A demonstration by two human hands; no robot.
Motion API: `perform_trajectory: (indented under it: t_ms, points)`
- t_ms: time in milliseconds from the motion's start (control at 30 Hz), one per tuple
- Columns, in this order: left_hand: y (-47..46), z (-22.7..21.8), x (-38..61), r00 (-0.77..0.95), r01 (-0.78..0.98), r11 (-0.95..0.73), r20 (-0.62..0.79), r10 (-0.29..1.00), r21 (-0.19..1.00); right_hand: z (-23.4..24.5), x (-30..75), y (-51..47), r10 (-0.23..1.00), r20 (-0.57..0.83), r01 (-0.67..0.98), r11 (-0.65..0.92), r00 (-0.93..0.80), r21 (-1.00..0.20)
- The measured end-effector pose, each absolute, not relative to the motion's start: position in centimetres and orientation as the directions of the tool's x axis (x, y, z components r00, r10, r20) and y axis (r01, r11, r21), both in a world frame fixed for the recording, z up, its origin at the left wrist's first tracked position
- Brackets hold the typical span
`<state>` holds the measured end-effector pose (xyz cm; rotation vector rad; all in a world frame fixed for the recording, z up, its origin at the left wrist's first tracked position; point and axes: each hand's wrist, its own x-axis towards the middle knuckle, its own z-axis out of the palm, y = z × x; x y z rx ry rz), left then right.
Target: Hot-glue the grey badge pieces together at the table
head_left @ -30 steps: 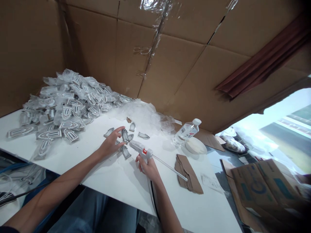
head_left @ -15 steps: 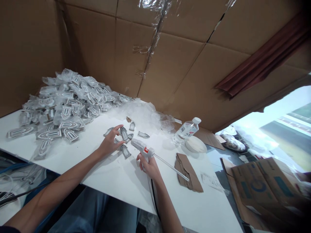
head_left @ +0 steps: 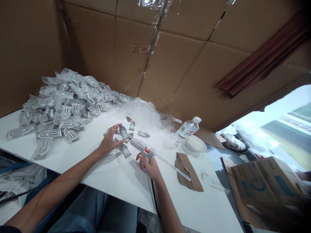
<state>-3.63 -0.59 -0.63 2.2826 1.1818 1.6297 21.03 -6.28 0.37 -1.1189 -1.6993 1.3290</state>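
Head view: the right hand (head_left: 148, 166) wraps tight around a white plastic glue gun (head_left: 142, 147) with a thin clear stick, low over the smooth white table (head_left: 116, 184). Just beside it, the left hand (head_left: 109, 142), fingers spread apart, touches small flat grey arch-shaped pieces (head_left: 125, 150).

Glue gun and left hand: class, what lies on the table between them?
Head view: small grey arch-shaped pieces lie between the left hand and the glue gun.
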Motion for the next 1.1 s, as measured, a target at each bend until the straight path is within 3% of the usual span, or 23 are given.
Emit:
perform_trajectory:
  t_ms: [500,1100]
  points:
    - [-1.03,0.1,-3.47,0.282,0.542,-0.788,0.82,0.498,0.292,0.27,20.85,-6.22,0.936,-0.025,0.29,0.083,-0.351,-0.954]
    - [-0.97,0.09,-3.5,0.307,0.531,-0.799,0.815,0.491,0.281,0.29,20.91,-6.25,0.94,-0.007,0.314,0.107,-0.342,-0.943]
